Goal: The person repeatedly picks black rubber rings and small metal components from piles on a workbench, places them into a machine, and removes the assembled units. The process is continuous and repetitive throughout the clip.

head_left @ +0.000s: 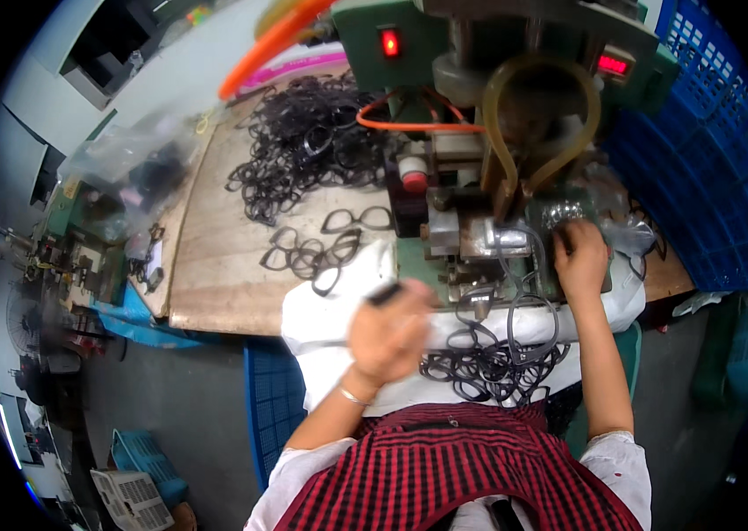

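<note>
My left hand (390, 334), smeared by motion, is over the white cloth (303, 319) left of the machine's fixture. A dark band shows near its fingers, and I cannot tell whether it holds anything. My right hand (581, 258) bends down at the right of the fixture, fingers drawn together beside small shiny pieces (562, 211). Whatever its fingertips pinch is hidden. Between the hands, a dark eyeglass frame (555, 329) hangs at the front of the green press machine (423, 276). Below it, more black eyeglass frames (498, 372) are heaped on the cloth by my lap.
A large pile of black frames (312, 142) covers the back of the wooden table (215, 257), with several loose frames (312, 252) nearer. An orange hose (272, 49) crosses above. Blue crates (701, 168) stand at the right, and a blue basket (275, 398) is below the table edge.
</note>
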Motion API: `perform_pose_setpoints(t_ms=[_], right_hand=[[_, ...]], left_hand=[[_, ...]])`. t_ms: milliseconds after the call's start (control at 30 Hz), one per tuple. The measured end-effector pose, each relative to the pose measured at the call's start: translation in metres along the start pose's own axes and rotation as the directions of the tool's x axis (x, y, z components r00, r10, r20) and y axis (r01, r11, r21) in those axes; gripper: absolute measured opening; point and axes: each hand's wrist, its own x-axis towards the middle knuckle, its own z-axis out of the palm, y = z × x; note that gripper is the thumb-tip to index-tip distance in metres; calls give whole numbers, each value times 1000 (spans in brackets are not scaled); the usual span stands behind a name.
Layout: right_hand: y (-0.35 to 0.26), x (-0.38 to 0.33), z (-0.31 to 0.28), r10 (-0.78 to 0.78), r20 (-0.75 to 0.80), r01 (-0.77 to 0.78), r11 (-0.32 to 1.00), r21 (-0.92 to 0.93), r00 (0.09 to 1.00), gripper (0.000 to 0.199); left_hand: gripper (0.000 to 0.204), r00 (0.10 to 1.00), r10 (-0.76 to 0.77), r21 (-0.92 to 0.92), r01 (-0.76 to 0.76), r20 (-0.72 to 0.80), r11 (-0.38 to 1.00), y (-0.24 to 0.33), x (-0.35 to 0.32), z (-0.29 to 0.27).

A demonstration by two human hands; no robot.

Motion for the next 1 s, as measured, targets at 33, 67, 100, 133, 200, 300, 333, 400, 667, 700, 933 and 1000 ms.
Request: perform_pose_setpoints(t_ms=[33,67,100,133,200,300,333,400,667,700,933,1000], right_hand=[[3,-2,-2,37,-9,-36,999,29,999,13],[6,-2,-4,66,-29,-65,996,58,997,13],[7,2,-5,94,-59,-89,992,92,994,12],[7,4,-4,149,-55,-141,982,129,987,12],[-2,11,-6,236,7,-235,963,129,972,13],[-12,18,-3,322,35,-320,909,268,946,14],[-13,17,-1,347,34,-338,880,335,937,15],[-10,11,0,412,43,-391,820,419,910,16],[-9,-22,-57,445,180,-441,599,668,877,14],[-21,-15,-64,394,196,-412,593,692,898,15],[-96,53,-53,231,318,-389,427,816,920,36],[-101,49,-44,247,269,-350,391,851,931,40]], left_hand=[[34,993,-95,193,107,-74,975,-7,0,-14],[30,950,-211,67,232,-230,970,-17,16,-23],[27,920,-267,76,300,-286,951,-31,30,-32],[26,908,-296,160,353,-297,922,-39,48,-41],[27,950,-277,310,308,-141,899,-68,71,-42],[25,939,-320,495,221,126,841,-118,71,-16],[25,897,-380,636,159,226,755,-139,57,2],[23,807,-515,753,140,290,643,-182,26,38],[15,926,-358,606,355,-123,712,-194,25,26],[14,923,-333,587,381,-193,715,-187,30,17],[16,477,-879,-604,706,21,369,-155,3,-1],[15,405,-907,-787,594,112,168,-103,13,1]])
